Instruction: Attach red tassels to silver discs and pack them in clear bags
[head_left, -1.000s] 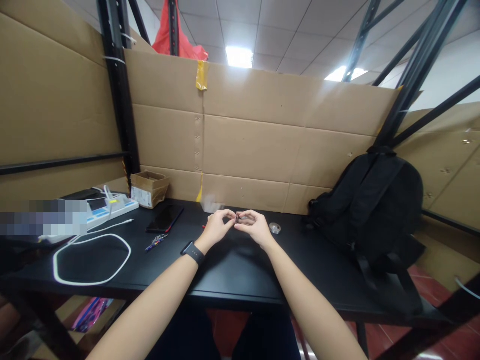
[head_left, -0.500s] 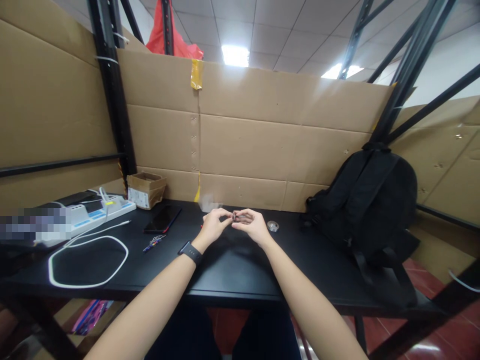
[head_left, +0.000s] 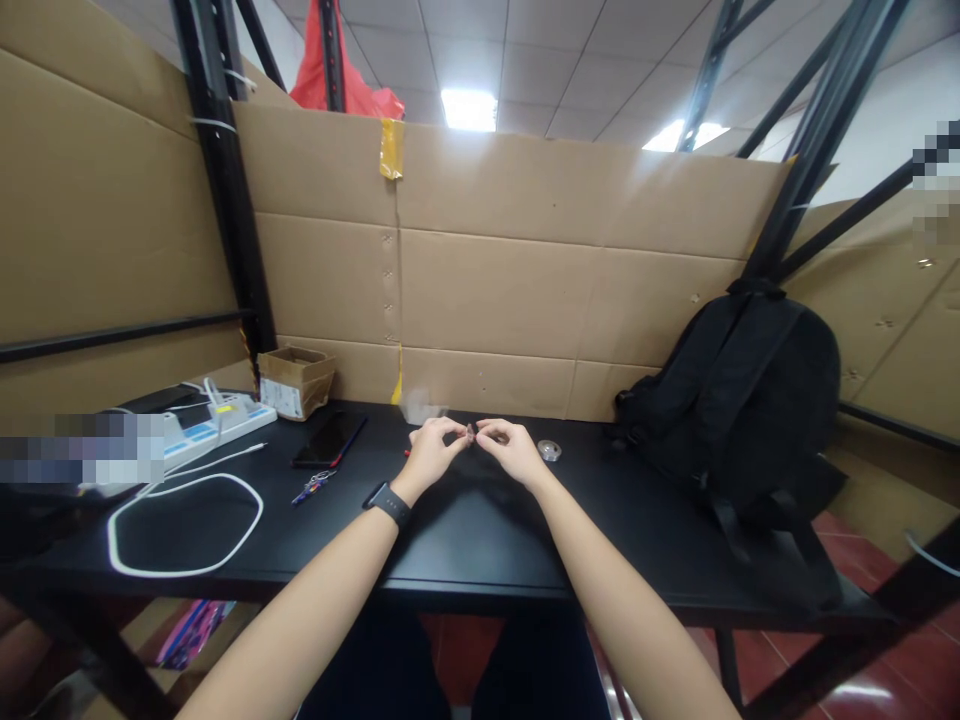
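Above the middle of the black desk [head_left: 465,540], my left hand [head_left: 430,454] and my right hand [head_left: 511,449] meet fingertip to fingertip. Both pinch one tiny dark object [head_left: 471,432] between thumb and fingers; it is too small to name. My left wrist wears a black watch [head_left: 388,503]. A small round silvery piece [head_left: 549,450] lies on the desk just right of my right hand. A little clear plastic bag [head_left: 418,406] sits behind my hands, near the cardboard wall.
A black backpack [head_left: 750,400] leans at the desk's right end. On the left lie a dark phone [head_left: 330,438], keys [head_left: 309,487], a looped white cable [head_left: 180,520], a white power strip [head_left: 214,418] and a small cardboard box [head_left: 297,378]. Cardboard walls and black shelf posts enclose the desk.
My hands stay together in the same spot; the right fingers have closed slightly tighter on the small piece. The camera has shifted a little.
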